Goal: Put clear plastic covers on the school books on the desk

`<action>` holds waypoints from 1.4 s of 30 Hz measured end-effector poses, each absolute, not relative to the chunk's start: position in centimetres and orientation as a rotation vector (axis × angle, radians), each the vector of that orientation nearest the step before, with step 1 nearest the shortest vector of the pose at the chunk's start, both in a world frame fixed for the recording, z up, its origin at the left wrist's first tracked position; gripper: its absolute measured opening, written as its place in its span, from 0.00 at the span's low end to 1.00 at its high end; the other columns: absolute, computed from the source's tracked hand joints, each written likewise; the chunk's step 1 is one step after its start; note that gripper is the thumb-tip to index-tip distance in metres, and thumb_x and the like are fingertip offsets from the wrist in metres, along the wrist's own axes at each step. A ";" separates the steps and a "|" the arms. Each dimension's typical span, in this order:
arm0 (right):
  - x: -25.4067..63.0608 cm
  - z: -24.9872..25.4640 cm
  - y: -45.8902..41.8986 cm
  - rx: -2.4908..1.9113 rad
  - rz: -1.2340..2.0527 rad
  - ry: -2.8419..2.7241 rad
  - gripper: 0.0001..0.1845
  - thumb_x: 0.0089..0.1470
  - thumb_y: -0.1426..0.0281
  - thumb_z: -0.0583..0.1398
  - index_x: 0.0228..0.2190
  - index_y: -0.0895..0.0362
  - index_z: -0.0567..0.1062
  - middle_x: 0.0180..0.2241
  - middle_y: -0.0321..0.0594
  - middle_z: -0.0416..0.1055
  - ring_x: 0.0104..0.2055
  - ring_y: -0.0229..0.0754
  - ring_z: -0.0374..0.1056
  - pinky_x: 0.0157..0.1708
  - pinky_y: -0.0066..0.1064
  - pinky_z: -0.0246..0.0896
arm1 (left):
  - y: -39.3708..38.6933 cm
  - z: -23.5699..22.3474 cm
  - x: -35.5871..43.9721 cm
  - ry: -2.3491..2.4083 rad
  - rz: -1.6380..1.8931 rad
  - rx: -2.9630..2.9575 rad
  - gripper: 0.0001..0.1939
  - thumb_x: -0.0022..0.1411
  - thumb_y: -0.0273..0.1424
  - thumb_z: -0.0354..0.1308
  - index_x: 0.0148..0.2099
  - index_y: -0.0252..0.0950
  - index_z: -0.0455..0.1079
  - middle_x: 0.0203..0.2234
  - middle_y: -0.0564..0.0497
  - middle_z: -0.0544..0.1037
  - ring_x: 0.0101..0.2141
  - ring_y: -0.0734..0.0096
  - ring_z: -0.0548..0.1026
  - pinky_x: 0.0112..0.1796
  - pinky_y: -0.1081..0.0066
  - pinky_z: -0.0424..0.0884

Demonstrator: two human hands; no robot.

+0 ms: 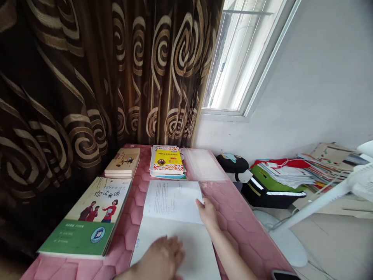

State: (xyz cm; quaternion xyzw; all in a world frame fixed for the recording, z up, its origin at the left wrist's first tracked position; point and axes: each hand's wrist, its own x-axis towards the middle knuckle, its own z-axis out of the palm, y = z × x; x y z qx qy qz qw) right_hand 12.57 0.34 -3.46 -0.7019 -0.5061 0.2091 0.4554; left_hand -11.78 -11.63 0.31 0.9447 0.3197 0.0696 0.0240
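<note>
Shows open white paper booklet (175, 206), best held flat by light tension, edge pinched in fingers of right hand (210, 216), under left hand (160, 256) too blurred to tell finger spread.

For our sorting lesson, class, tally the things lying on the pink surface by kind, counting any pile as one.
Closed books or book piles (green-and-white book, brown books, yellow-topped pile): 3
Open booklet: 1
Clear plastic sheets: 1
Phone, partly in view: 1
Total: 6
</note>
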 end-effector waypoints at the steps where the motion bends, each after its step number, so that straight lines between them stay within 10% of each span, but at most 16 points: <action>1: 12.5 -3.4 0.4 -1.731 0.510 -1.255 0.13 0.48 0.57 0.55 0.25 0.52 0.71 0.24 0.40 0.74 0.28 0.48 0.71 0.28 0.34 0.60 | -10.4 1.3 -11.6 1.071 0.187 2.864 0.29 0.65 0.43 0.52 0.65 0.40 0.60 0.61 0.43 0.66 0.60 0.53 0.65 0.56 0.55 0.65; 13: 11.6 -2.0 0.5 -1.895 0.303 -1.492 0.28 0.55 0.71 0.51 0.58 0.59 0.66 0.50 0.49 0.72 0.54 0.50 0.67 0.51 0.37 0.61 | -5.0 1.7 -10.4 1.316 -0.004 2.563 0.33 0.70 0.48 0.37 0.71 0.41 0.36 0.69 0.46 0.39 0.68 0.53 0.39 0.63 0.45 0.42; 21: 6.8 -0.1 -3.7 -1.742 0.119 -2.124 0.29 0.64 0.59 0.47 0.62 0.58 0.62 0.68 0.46 0.46 0.67 0.54 0.47 0.63 0.44 0.46 | -4.3 1.1 -9.5 1.405 0.057 2.525 0.31 0.71 0.43 0.32 0.71 0.38 0.40 0.69 0.47 0.40 0.68 0.57 0.40 0.64 0.48 0.41; 42: 7.9 -0.6 -3.9 -1.955 0.245 -2.171 0.29 0.65 0.62 0.43 0.64 0.59 0.58 0.67 0.48 0.44 0.70 0.48 0.40 0.66 0.48 0.35 | 5.0 0.6 -7.7 1.675 0.091 2.483 0.33 0.67 0.35 0.37 0.71 0.29 0.42 0.69 0.42 0.42 0.68 0.58 0.42 0.64 0.52 0.41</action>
